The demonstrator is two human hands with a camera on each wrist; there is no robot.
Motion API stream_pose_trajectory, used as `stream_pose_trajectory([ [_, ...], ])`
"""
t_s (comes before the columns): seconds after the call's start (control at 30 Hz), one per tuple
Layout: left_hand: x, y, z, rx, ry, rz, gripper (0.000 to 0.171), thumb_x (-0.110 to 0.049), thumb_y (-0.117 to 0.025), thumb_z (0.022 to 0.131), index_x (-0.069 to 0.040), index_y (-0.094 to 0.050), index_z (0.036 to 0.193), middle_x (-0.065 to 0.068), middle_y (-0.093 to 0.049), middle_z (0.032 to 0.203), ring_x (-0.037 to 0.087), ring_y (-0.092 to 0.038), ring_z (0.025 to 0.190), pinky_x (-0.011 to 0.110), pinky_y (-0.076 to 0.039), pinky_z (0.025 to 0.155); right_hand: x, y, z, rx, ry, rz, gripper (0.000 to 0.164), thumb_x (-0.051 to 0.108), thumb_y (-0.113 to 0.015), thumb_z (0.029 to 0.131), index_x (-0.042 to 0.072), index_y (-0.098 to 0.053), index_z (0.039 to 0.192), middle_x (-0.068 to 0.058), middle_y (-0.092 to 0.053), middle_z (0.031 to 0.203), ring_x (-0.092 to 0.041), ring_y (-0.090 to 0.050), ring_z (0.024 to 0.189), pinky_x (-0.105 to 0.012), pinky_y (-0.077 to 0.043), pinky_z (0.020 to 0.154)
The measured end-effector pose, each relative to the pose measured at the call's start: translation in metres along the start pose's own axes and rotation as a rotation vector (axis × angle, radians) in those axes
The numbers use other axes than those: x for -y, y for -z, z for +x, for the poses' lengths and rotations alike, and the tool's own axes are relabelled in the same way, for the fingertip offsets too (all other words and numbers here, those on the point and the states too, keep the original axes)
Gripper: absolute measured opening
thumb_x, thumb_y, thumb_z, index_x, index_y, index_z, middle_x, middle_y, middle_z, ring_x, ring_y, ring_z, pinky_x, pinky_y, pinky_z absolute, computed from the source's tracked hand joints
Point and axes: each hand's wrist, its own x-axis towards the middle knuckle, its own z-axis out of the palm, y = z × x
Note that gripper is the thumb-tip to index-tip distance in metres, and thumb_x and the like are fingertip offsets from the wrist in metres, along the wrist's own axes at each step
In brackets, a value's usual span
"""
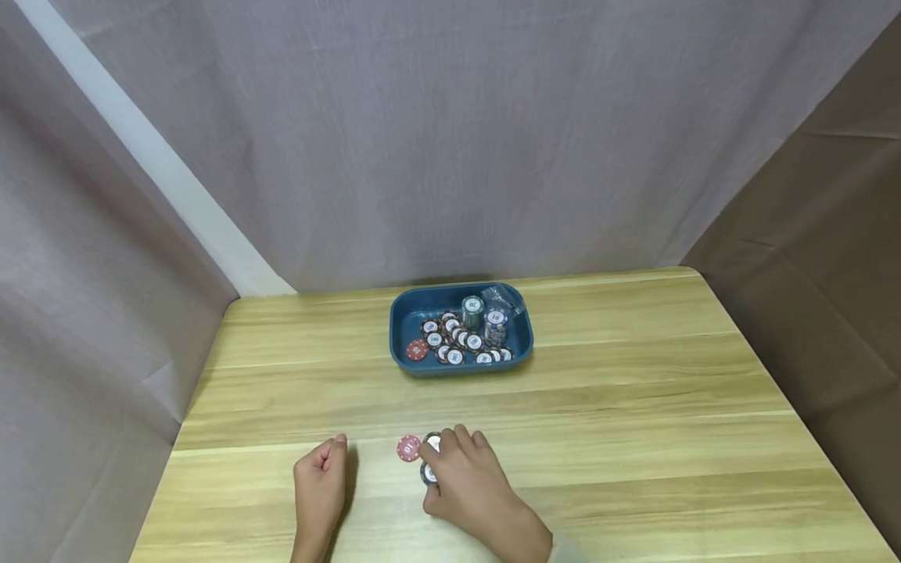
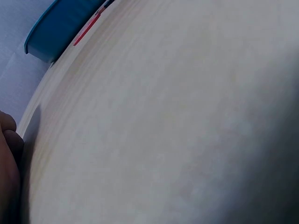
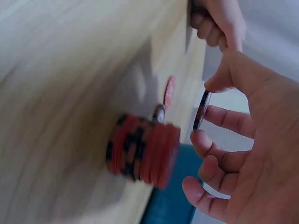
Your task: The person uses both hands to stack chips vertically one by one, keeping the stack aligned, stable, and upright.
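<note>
My right hand (image 1: 468, 477) pinches a black-edged poker chip (image 3: 202, 110) between thumb and fingertips, held above the table. In the right wrist view, a stack of red and black chips (image 3: 142, 149) stands below that hand; the hand hides it in the head view. Beside the stack, a red poker chip (image 1: 408, 448) marked 10 lies flat on the wood. Another black-edged chip (image 1: 432, 441) shows next to it, partly covered by my fingers. To the left, my left hand (image 1: 320, 477) is curled into a fist at the table, with nothing visible in it.
A blue tray (image 1: 401, 363) stands near the table's back edge. Inside are loose black-edged chips (image 1: 454, 356), a red chip (image 1: 417, 349), a green stack (image 1: 472, 313), a blue-topped stack (image 1: 496, 328) and clear plastic wrap (image 1: 498, 297). Grey curtain (image 1: 450, 156) hangs behind the table.
</note>
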Motion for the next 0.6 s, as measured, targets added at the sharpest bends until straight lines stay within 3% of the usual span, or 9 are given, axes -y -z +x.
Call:
stream_pose_trajectory([
  [0.23,-0.001,0.000,0.001,0.005,0.004,-0.008,0.057,0.005,-0.060,0.100,-0.001,-0.025,0.056,-0.014,-0.023,0.051,-0.007,-0.018,0.047,0.016,-0.017,0.047,-0.016,0.013,-0.012,0.007,-0.020,0.024,0.033,0.023,-0.077,0.062,0.021,-0.062,0.091,0.005,-0.048,0.076,-0.016,-0.045,0.074,-0.029,-0.032,0.065],
  [0.6,0.001,0.000,0.002,0.011,0.002,-0.001,0.056,0.004,-0.060,0.101,-0.002,-0.026,0.056,-0.013,-0.023,0.051,-0.007,-0.019,0.046,0.015,-0.017,0.047,-0.034,0.009,-0.034,-0.133,0.013,-0.082,0.033,0.021,-0.078,0.056,0.019,-0.056,0.080,0.003,-0.047,0.073,-0.018,-0.047,0.070,-0.030,-0.032,0.060],
])
